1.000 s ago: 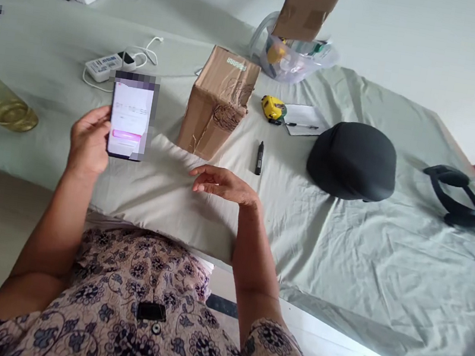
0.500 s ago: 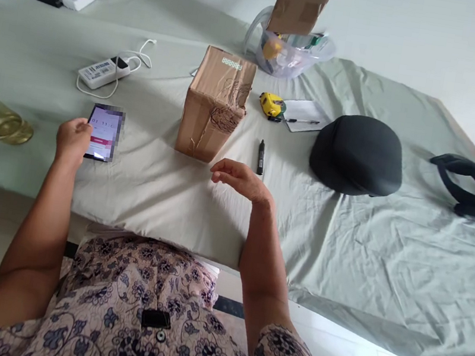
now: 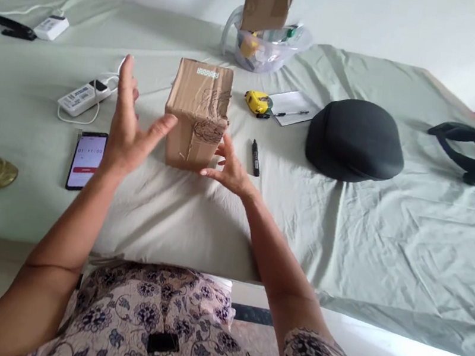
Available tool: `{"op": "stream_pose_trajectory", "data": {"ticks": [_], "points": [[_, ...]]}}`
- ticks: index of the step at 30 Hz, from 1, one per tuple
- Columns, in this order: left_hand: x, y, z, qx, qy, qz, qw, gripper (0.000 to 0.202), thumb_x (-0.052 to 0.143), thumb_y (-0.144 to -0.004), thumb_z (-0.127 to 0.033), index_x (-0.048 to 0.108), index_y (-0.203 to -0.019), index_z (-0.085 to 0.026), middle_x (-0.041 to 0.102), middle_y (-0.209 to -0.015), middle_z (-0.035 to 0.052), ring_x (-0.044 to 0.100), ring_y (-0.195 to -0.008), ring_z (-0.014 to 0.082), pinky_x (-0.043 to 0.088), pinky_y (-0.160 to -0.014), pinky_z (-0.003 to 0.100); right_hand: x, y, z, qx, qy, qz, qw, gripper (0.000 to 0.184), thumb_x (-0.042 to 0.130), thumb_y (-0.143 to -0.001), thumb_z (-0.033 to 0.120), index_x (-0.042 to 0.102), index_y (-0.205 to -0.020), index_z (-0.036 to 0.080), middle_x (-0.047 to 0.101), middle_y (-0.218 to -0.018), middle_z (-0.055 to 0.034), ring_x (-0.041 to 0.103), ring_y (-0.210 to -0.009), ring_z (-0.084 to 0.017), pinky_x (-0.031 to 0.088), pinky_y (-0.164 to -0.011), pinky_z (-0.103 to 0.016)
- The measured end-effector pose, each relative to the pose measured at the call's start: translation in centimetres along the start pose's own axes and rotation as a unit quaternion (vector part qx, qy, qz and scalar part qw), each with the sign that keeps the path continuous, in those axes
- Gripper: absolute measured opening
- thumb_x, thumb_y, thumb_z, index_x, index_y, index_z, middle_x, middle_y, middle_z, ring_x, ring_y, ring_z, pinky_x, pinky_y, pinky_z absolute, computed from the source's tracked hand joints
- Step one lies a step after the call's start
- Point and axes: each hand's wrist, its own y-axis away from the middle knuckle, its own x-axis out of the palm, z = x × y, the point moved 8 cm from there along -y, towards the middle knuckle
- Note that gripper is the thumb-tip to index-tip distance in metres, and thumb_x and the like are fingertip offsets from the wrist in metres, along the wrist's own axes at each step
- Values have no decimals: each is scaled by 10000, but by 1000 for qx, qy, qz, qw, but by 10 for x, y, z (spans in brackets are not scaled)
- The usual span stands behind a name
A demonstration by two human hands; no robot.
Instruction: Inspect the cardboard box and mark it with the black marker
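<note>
Standing between both hands point(image 3: 125, 139): a cardboard box point(image 3: 198, 96).

Brown cardboard box point(image 3: 181, 136), standing upright, taller than wide. Top face flat but creased, white print point(image 3: 208, 73) near its far edge. Dark scribble point(image 3: 209, 131) wraps the worn right front corner. Box sits left of black marker point(image 3: 255, 158), near it.
</note>
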Motion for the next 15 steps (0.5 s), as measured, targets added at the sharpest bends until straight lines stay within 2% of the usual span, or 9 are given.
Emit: {"op": "stream_pose_trajectory", "data": {"ticks": [2, 5, 8, 10, 12, 15], "points": [[17, -8, -34, 62, -74, -31, 995, 1176, 696, -709, -899, 322, -1626, -265, 191, -1753, 123, 158, -1646, 366, 234, -1324, 576, 8, -1, 2, -46, 50, -43, 997, 1317, 677, -729, 886, 90, -1685, 196, 543, -1521, -242, 562, -1390, -380, 516, -1104, -564], [46, -6, -60, 114, -142, -45, 982, 913, 760, -732, -813, 596, -1452, -275, 280, -1721, 89, 68, -1648, 416, 167, -1328, 641, 20, 3, -4, -37, 149, -88, 984, 1198, 557, -778, 922, 234, -1654, 170, 542, -1527, -262, 543, -1401, -433, 445, -1141, -668], [71, 1, -58, 134, -180, -35, 974, 690, 743, -804, -740, 719, -1292, -253, 453, -1613, 125, 223, -1589, 453, 197, -1298, 672, 27, 6, -7, -28, 195, -93, 976, 1023, 569, -882, 811, 323, -1619, 144, 587, -1488, -261, 557, -1391, -428, 446, -1133, -675], [77, 3, -49, 130, -189, -46, 972, 633, 731, -835, -712, 745, -1238, -224, 569, -1488, 160, 362, -1498, 446, 262, -1267, 649, 27, 9, -7, -35, 190, -94, 977, 869, 589, -959, 671, 329, -1622, 171, 659, -1413, -219, 627, -1318, -382, 472, -1122, -647], [72, 3, -41, 125, -191, -68, 971, 600, 724, -856, -692, 754, -1217, -214, 629, -1395, 166, 443, -1417, 415, 317, -1240, 598, 24, 12, -5, -56, 164, -106, 979, 740, 587, -1003, 556, 348, -1618, 224, 705, -1359, -167, 688, -1230, -331, 499, -1113, -623], [51, -3, -32, 123, -176, -112, 970, 559, 738, -865, -660, 770, -1195, -210, 666, -1331, 158, 513, -1332, 368, 373, -1203, 532, 15, 16, 0, -91, 91, -155, 980, 602, 545, -1037, 502, 408, -1582, 288, 704, -1358, -131, 730, -1151, -266, 584, -1053, -547]]}}
